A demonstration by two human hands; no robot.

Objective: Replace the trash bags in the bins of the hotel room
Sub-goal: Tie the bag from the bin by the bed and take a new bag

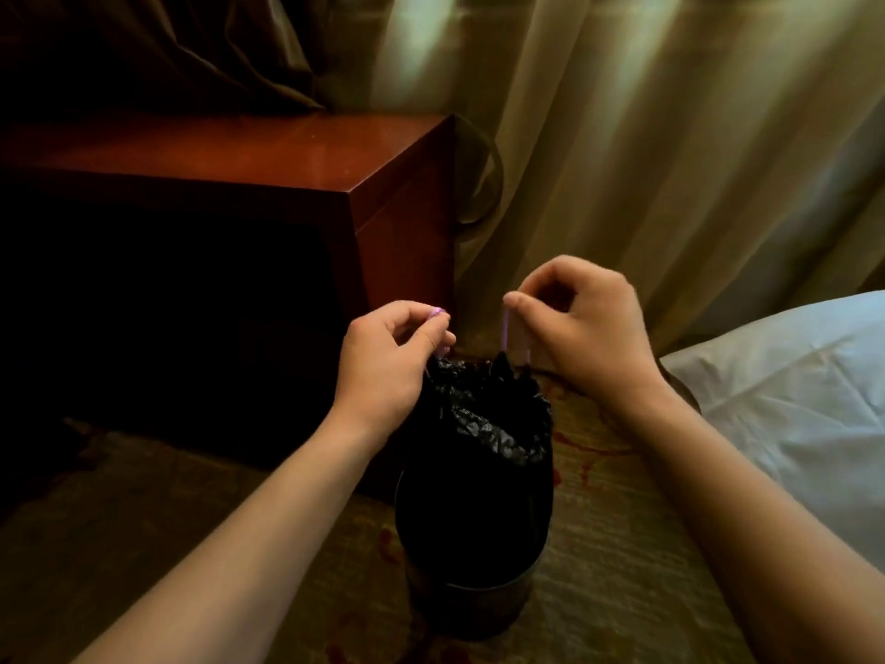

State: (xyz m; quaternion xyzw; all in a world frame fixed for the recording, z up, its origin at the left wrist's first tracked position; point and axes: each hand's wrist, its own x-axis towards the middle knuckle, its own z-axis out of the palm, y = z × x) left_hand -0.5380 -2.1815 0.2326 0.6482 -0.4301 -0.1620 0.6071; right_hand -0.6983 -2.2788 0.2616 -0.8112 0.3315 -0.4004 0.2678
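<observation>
Curtains [622, 136] hang behind the bin [474, 606]; left hand [388, 357] and right hand [584, 323] each pinch the bag [479, 433] drawstring [506, 333]. Pull both sides evenly upward so the neck cinches without tearing

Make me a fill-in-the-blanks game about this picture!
1. The bag in the bin is coloured ____.
2. The nightstand stands on the bin's ____ side.
3. The bedding is coloured ____.
4. The left hand and right hand pinch the drawstrings, so the number of busy hands is ____.

Missing words: black, left, white, two.
</observation>
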